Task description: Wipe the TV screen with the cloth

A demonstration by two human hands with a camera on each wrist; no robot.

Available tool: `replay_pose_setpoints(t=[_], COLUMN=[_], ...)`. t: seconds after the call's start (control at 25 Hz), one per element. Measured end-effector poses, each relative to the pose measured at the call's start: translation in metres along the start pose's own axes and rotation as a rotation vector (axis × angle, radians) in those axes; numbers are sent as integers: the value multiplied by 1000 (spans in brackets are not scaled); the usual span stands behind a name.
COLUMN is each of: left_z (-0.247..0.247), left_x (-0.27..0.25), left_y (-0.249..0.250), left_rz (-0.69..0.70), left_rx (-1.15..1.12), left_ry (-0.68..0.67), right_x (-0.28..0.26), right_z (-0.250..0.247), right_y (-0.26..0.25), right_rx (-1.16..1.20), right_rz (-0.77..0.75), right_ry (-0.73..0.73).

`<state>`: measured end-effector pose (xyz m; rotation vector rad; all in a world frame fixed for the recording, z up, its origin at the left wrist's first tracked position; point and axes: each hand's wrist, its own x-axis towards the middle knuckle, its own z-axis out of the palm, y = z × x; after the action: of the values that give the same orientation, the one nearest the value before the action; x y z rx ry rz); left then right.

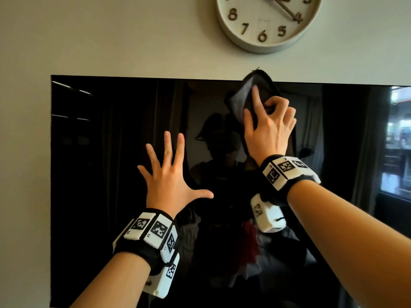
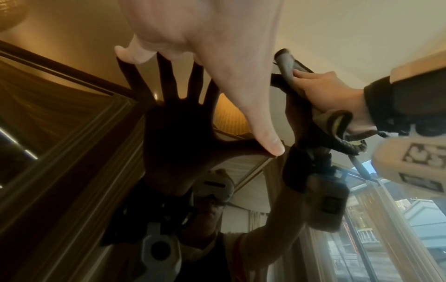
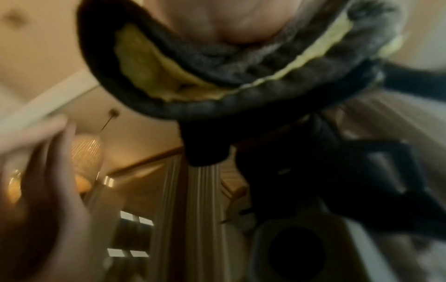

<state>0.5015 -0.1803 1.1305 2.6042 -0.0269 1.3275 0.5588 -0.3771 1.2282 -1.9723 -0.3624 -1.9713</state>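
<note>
A large black TV screen [image 1: 111, 152] hangs on the wall and mirrors the room. My right hand [image 1: 266, 125] holds a dark grey cloth [image 1: 246, 92] with a yellow underside against the screen at its top edge, index finger stretched over the fabric and the other fingers curled round it. The cloth [image 2: 287, 64] pokes a little above the TV's top edge. In the right wrist view the cloth [image 3: 217, 76] bunches under the palm, blurred. My left hand [image 1: 169, 174] lies flat on the glass lower left of the cloth, fingers [image 2: 265, 137] spread wide, holding nothing.
A round white wall clock [image 1: 266, 21] hangs above the TV, close over the cloth. Pale wall [image 1: 24, 152] borders the screen's left and top edges. The screen's right part [image 1: 395, 141] reflects a bright window.
</note>
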Motion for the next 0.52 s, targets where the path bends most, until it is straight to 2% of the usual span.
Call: replay_pose_setpoints(t=[0.04, 0.12, 0.16, 0.24, 0.28, 0.4, 0.52], left_z=[0, 2, 3, 5, 5, 7, 3], left_x=[0, -1, -2, -2, -2, -3, -3], left_y=[0, -1, -1, -2, -2, -2, 0], left_rz=[2, 5, 10, 19, 24, 32, 24], left_rx=[-2, -1, 4, 13, 16, 26, 38], left_ry=[5, 16, 20, 34, 45, 51, 21], right_x=[-2, -8, -5, 2, 3, -3, 5], right_z=[0, 4, 3, -2, -4, -4, -12], right_y=[-3, -2, 3, 7, 8, 15, 25], right_rx=[1, -50, -51, -1, -1, -82, -27], right_rz=[-11, -164, -144, 80, 115, -83, 96], right_ry=[7, -33, -33, 34, 41, -26, 48])
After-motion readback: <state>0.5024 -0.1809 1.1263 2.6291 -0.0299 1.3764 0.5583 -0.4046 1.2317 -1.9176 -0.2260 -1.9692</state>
